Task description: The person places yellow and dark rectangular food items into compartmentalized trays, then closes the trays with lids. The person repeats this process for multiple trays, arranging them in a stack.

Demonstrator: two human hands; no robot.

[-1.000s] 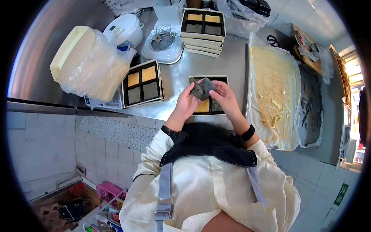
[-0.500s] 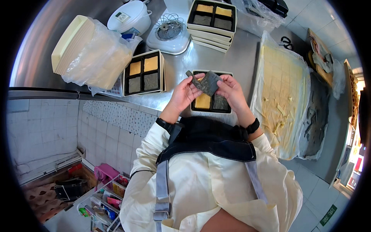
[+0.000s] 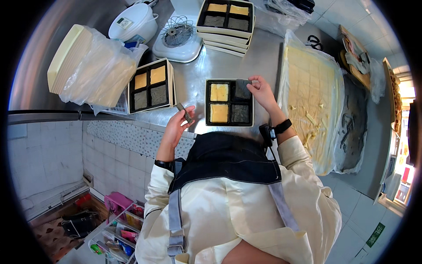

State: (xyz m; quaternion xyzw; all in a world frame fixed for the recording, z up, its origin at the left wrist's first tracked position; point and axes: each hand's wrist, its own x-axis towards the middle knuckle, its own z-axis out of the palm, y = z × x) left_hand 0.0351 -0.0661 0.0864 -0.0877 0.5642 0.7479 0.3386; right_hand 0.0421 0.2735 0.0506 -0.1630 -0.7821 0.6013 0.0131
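A box with a black four-compartment tray (image 3: 230, 124) lies in front of me. Two yellow cake squares (image 3: 219, 113) fill its left compartments, and a dark grey cake square (image 3: 240, 113) sits in the near right one. At the far right compartment, my right hand (image 3: 263, 93) pinches the outer edge of another dark cake square (image 3: 242, 89), which lies slightly tilted over that compartment. My left hand (image 3: 176, 125), off the box's left side, holds a narrow dark cake strip (image 3: 185, 113) between thumb and fingers.
Filled boxes (image 3: 151, 86) stand at the left, with another stack (image 3: 226, 20) farther back. Beside them are bagged cream trays (image 3: 88, 66), a white scale (image 3: 179, 48) with a wire whisk, and a white tub (image 3: 132, 22). To the right lies a yellow cake sheet (image 3: 310, 83); scissors (image 3: 314, 42) rest behind it.
My hands have moved apart. The dark square went from between them down to the box's far right compartment, while my left hand drew left with the strip. The view has shifted slightly.
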